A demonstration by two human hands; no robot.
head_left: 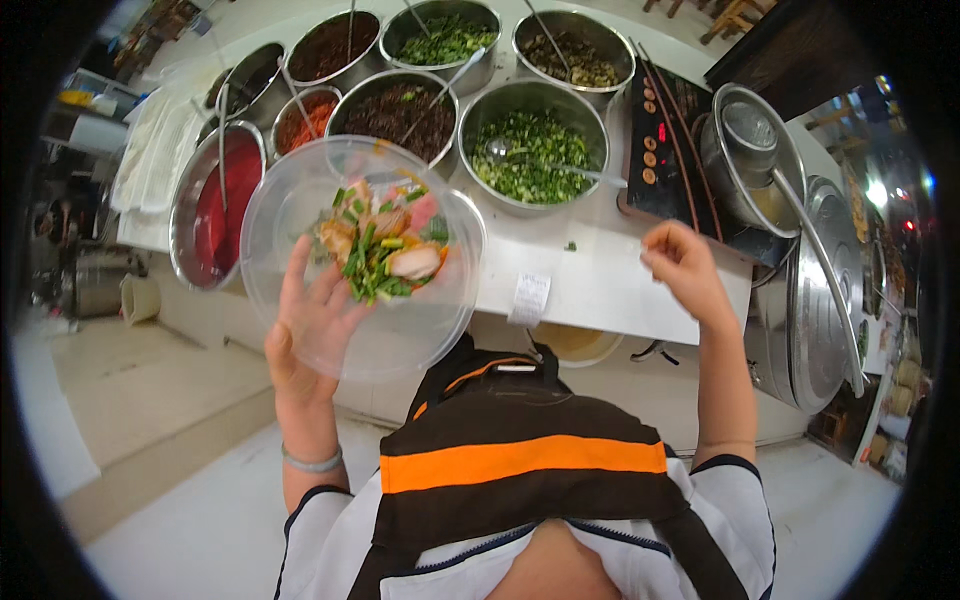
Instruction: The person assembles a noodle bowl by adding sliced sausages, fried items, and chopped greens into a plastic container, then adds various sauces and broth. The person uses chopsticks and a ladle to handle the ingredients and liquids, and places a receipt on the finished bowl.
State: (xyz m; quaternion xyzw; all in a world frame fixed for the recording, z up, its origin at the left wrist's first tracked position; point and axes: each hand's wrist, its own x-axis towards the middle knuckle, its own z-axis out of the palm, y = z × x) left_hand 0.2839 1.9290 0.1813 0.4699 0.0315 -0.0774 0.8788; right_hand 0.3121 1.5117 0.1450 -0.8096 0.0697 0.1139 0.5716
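Observation:
My left hand (312, 345) holds a clear plastic bowl (262, 215) from below, its fingers spread against the underside and showing through the plastic. Inside the bowl lie chopped green onion (372, 262), pale and orange-brown pieces of food, and some pink bits. The bowl is tipped toward me and overlaps the front rims of the metal pots. Apart from the bowl, my right hand (685, 270) hovers over the right front of the white counter (610, 280). Its fingers are curled in, and nothing shows between them. A pot of chopped green onion (535, 150) with a spoon stands between the hands.
Several metal pots of toppings, such as dark shreds (385, 110) and red liquid (232, 190), line the counter. Right of them are a black induction cooker (665, 150), long chopsticks (690, 150), a ladle and a large lidded pot (825, 300). A paper slip (530, 298) hangs at the front edge.

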